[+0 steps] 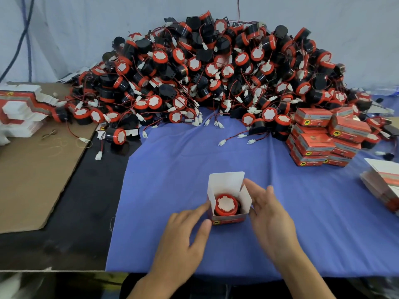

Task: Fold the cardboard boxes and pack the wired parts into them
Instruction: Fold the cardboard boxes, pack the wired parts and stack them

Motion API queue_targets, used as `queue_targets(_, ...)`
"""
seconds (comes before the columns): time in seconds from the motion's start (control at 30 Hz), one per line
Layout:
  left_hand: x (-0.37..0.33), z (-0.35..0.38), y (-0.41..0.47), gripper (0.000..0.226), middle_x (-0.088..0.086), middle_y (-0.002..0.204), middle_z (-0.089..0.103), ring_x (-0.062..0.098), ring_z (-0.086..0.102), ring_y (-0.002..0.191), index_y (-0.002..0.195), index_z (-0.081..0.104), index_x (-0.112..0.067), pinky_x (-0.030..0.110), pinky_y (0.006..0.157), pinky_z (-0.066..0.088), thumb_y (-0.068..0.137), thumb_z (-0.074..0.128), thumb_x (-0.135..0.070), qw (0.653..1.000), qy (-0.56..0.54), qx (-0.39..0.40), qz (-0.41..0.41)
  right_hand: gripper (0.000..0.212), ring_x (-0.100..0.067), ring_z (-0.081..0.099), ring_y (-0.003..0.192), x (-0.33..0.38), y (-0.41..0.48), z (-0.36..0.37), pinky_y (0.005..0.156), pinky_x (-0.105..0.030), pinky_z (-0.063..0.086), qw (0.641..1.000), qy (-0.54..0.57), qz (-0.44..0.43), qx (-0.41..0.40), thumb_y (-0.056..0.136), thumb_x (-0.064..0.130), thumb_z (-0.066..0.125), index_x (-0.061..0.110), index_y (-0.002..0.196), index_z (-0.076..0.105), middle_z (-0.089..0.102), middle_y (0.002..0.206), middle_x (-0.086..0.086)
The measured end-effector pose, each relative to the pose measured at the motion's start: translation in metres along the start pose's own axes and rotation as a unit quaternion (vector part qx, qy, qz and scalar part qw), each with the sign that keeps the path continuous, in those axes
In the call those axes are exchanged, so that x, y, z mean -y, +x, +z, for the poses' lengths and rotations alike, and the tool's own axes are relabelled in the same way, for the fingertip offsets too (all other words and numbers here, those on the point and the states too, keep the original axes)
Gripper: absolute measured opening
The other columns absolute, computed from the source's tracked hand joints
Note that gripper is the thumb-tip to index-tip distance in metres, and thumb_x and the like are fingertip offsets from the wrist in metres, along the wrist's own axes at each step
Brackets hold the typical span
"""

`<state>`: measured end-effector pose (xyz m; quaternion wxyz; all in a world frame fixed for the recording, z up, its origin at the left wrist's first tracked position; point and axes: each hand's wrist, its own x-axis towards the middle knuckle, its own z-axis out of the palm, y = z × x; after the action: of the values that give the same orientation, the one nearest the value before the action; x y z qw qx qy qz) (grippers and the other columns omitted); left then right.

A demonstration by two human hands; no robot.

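A small open cardboard box (226,184) stands on the blue cloth (172,173), its white flaps up. Inside it sits a red-capped black wired part (225,204). My left hand (185,231) touches the box's left side with thumb and forefinger. My right hand (269,214) presses against the box's right flap, fingers spread. A big heap of the same wired parts (205,72) fills the back of the table. Closed red boxes (323,137) are stacked at the right.
Flat unfolded box blanks lie at the far left (19,111) and at the right edge (384,184). A brown cardboard sheet (32,169) with rubber bands covers the left of the table. Loose white connectors (222,142) trail onto the cloth.
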<state>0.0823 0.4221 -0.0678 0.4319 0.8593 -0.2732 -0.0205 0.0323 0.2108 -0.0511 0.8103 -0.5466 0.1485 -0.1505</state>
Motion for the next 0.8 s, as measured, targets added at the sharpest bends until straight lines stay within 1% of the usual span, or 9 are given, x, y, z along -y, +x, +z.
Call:
queue_targets(0.07,-0.001,-0.003,0.012,0.028,-0.029,0.114,0.063,-0.003,0.059,0.109,0.119,0.067,-0.055,0.008,0.086,0.042,0.099,0.049,-0.063,0.994,-0.099,-0.018,-0.044,0.033,-0.023,0.060,0.132,-0.005,0.000,0.002,0.109,-0.042,0.046,1.000,-0.016,-0.012,-0.004,0.104,0.022,0.053,0.020,0.132,0.068,0.067,0.137,-0.006)
queue_targets(0.1,-0.002,-0.004,0.019,0.030,-0.023,0.106,0.066,-0.001,0.063,0.101,0.105,0.075,-0.045,0.009,0.081,0.043,0.097,0.052,-0.062,0.989,-0.134,-0.024,-0.064,0.035,-0.024,0.061,0.130,-0.009,0.001,0.002,0.109,-0.043,0.046,0.999,-0.026,-0.019,-0.011,0.099,0.018,0.058,0.020,0.133,0.067,0.068,0.135,-0.006)
queue_targets(0.17,-0.004,-0.005,0.033,0.036,-0.015,0.097,0.069,0.002,0.065,0.093,0.086,0.078,-0.028,0.008,0.076,0.043,0.093,0.057,-0.057,0.982,-0.157,-0.035,-0.096,0.044,-0.022,0.063,0.126,-0.013,0.001,0.003,0.106,-0.038,0.051,0.999,-0.038,-0.015,-0.021,0.093,0.012,0.066,0.021,0.136,0.062,0.070,0.131,-0.004)
queue_targets(0.27,-0.007,0.003,0.046,0.026,-0.011,0.093,0.071,0.006,0.068,0.085,0.069,0.072,-0.022,0.007,0.073,0.044,0.089,0.076,-0.038,0.978,-0.166,-0.050,-0.118,0.048,-0.020,0.067,0.120,-0.011,0.001,0.004,0.091,-0.024,0.056,0.992,-0.114,-0.043,0.018,0.095,-0.004,0.064,0.024,0.134,0.063,0.072,0.127,-0.002)
queue_targets(0.37,-0.010,0.005,0.052,0.018,-0.011,0.094,0.072,0.008,0.069,0.074,0.082,0.067,-0.027,0.010,0.066,0.048,0.083,0.085,-0.026,0.967,-0.206,-0.038,-0.144,0.052,-0.020,0.069,0.115,-0.012,0.000,0.006,0.088,-0.029,0.058,0.989,-0.135,-0.046,0.026,0.098,-0.005,0.061,0.030,0.137,0.059,0.071,0.127,-0.003)
queue_targets(0.47,-0.011,0.006,0.054,0.042,-0.020,0.105,0.069,0.007,0.070,0.079,0.114,0.062,-0.042,0.015,0.070,0.054,0.086,0.082,-0.018,0.961,-0.244,-0.017,-0.132,0.038,-0.023,0.069,0.115,-0.014,-0.002,0.008,0.087,-0.029,0.057,0.989,-0.137,-0.057,0.027,0.100,-0.004,0.059,0.020,0.129,0.062,0.071,0.125,-0.004)
queue_targets(0.6,-0.011,0.007,0.054,0.033,-0.018,0.095,0.071,0.006,0.066,0.077,0.101,0.076,-0.044,0.011,0.070,0.049,0.093,0.075,-0.012,0.971,-0.224,-0.015,-0.083,0.022,-0.017,0.070,0.106,-0.012,-0.007,0.006,0.085,-0.022,0.054,0.986,-0.148,-0.068,0.020,0.101,0.003,0.061,0.012,0.120,0.064,0.073,0.113,0.000)
queue_targets(0.7,-0.005,0.002,0.052,0.040,-0.017,0.105,0.072,0.008,0.068,0.093,0.101,0.078,-0.037,0.018,0.077,0.054,0.093,0.069,0.001,0.980,-0.185,-0.066,-0.030,0.030,-0.005,0.063,0.121,-0.010,-0.012,0.004,0.092,-0.014,0.048,0.982,-0.173,-0.066,0.047,0.094,0.015,0.060,0.017,0.123,0.068,0.069,0.128,0.010)
queue_targets(0.8,0.003,-0.006,0.046,0.062,-0.018,0.125,0.068,0.002,0.062,0.120,0.118,0.075,-0.027,0.018,0.099,0.049,0.085,0.053,0.020,0.991,-0.106,-0.078,0.022,0.025,-0.001,0.057,0.130,-0.012,-0.015,0.009,0.093,-0.015,0.050,0.977,-0.191,-0.069,0.069,0.089,0.031,0.069,0.030,0.113,0.074,0.061,0.139,0.021)
